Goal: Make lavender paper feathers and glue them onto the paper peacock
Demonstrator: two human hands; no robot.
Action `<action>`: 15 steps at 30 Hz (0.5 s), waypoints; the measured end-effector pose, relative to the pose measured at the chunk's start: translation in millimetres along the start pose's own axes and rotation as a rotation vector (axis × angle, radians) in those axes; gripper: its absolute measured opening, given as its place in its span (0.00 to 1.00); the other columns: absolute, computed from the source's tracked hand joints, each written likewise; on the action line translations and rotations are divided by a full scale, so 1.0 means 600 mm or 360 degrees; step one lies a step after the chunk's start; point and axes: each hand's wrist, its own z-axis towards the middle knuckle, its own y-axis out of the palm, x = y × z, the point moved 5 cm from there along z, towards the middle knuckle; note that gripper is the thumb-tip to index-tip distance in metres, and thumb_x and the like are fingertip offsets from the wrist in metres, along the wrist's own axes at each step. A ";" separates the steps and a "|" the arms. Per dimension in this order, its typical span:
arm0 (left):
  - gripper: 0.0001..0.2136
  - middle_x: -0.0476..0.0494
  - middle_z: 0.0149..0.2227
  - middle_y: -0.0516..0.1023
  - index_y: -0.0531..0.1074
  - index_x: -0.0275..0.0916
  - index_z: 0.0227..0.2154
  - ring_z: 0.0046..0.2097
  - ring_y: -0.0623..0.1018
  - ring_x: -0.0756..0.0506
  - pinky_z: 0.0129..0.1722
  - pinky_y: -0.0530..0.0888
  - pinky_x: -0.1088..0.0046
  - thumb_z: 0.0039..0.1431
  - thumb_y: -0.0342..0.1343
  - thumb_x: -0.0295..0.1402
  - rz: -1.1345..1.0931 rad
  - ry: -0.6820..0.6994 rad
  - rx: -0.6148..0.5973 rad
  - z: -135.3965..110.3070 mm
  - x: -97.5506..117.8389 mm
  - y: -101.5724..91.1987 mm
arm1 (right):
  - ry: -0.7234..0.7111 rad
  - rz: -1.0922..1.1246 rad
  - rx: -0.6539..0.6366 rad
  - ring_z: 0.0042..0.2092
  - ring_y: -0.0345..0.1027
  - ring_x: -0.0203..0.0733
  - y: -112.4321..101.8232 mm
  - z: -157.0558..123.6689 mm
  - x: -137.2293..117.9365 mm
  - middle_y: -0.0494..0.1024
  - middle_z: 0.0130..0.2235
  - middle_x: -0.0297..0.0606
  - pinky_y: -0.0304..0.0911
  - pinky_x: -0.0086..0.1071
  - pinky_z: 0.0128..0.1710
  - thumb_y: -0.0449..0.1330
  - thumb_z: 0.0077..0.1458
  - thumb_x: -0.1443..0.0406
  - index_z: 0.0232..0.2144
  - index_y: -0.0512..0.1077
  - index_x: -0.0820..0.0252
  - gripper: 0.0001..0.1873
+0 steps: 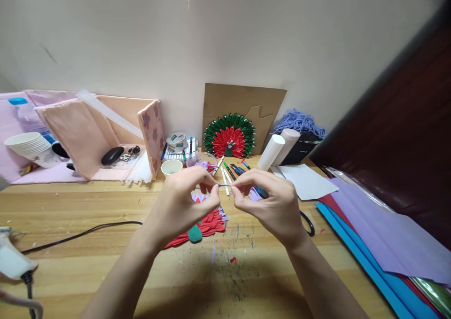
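Between my two hands a thin purple strip [224,185] is stretched level above the table. My left hand [188,197] pinches one end of it between thumb and forefinger. At the other end my right hand [266,197] grips it in the same kind of pinch. Below and partly behind my left hand lies a fan-shaped piece of layered red strips [209,222] with a green oval [195,233] at its base and purple strips along its far edge. My left hand and wrist hide part of this piece.
A red and green feathered fan [229,136] leans on a cardboard sheet [243,96] by the wall. Markers [229,171], a paper cup [172,167] and white rolls [271,152] stand or lie behind my hands. Coloured sheets [387,229] lie right; a glue gun [16,258] sits left.
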 end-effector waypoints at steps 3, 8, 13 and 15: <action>0.05 0.50 0.24 0.70 0.68 0.37 0.23 0.27 0.67 0.53 0.28 0.64 0.76 0.52 0.51 0.26 0.0066 -0.0100 0.0126 -0.001 -0.012 -0.019 | 0.0046 -0.0031 0.0072 0.27 0.66 0.34 -0.008 0.001 0.006 0.74 0.25 0.33 0.63 0.29 0.27 0.59 0.48 0.72 0.25 0.71 0.60 0.04; 0.08 0.47 0.25 0.73 0.72 0.36 0.27 0.28 0.70 0.51 0.28 0.67 0.75 0.57 0.51 0.33 -0.0096 -0.0335 0.0090 -0.002 -0.033 -0.021 | 0.0083 -0.0019 0.0150 0.26 0.66 0.35 -0.016 0.001 0.010 0.74 0.25 0.34 0.63 0.30 0.26 0.59 0.49 0.70 0.27 0.73 0.60 0.03; 0.11 0.45 0.28 0.75 0.72 0.35 0.29 0.31 0.73 0.50 0.30 0.70 0.75 0.58 0.51 0.37 -0.0535 -0.0437 -0.0067 0.001 -0.034 0.011 | 0.0002 -0.0012 0.0091 0.29 0.68 0.36 -0.005 0.001 -0.003 0.75 0.27 0.35 0.65 0.31 0.30 0.59 0.51 0.70 0.30 0.74 0.59 0.04; 0.11 0.45 0.28 0.75 0.72 0.35 0.28 0.32 0.74 0.50 0.31 0.71 0.75 0.58 0.51 0.37 -0.0622 -0.0458 -0.0050 0.001 -0.035 0.013 | 0.0014 0.0011 0.0086 0.29 0.68 0.36 -0.003 0.000 -0.006 0.75 0.28 0.35 0.66 0.31 0.30 0.59 0.51 0.70 0.30 0.74 0.59 0.04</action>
